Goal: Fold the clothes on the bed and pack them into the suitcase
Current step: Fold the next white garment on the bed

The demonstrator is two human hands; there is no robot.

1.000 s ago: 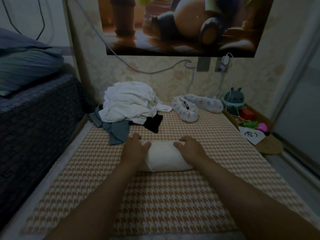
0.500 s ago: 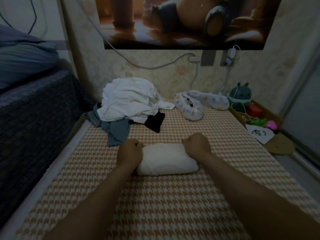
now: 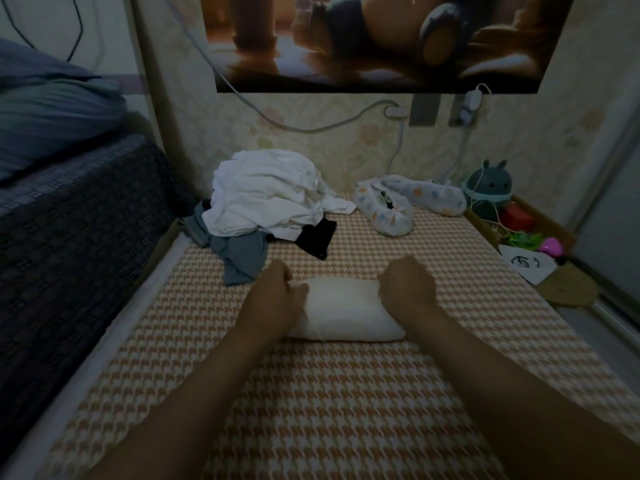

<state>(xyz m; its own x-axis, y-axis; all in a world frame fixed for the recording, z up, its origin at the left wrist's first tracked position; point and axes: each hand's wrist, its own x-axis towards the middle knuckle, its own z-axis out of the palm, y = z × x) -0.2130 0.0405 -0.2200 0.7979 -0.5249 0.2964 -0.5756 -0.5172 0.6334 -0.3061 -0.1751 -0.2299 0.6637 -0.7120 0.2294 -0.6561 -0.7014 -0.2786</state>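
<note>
you're gripping the roll (image 3: 346, 313) at both ends, left hand (image 3: 277, 291) curling over its left end, right hand (image 3: 405, 285) over its right; it's lying crosswise on the bed (image 3: 346, 417), directly between them.

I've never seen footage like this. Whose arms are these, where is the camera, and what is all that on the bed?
There is no machine here. These are a person's two bare arms, filmed by one wide-angle camera worn on the head, looking forward and down. The left hand and the right hand curl their fingers onto the two ends of a white rolled bundle of cloth, which lies on the checked bed cover. Behind it sits a heap of unfolded clothes, white on top, with a grey piece and a black piece sticking out. To the right lie two patterned slippers. No suitcase shows in this view.
</note>
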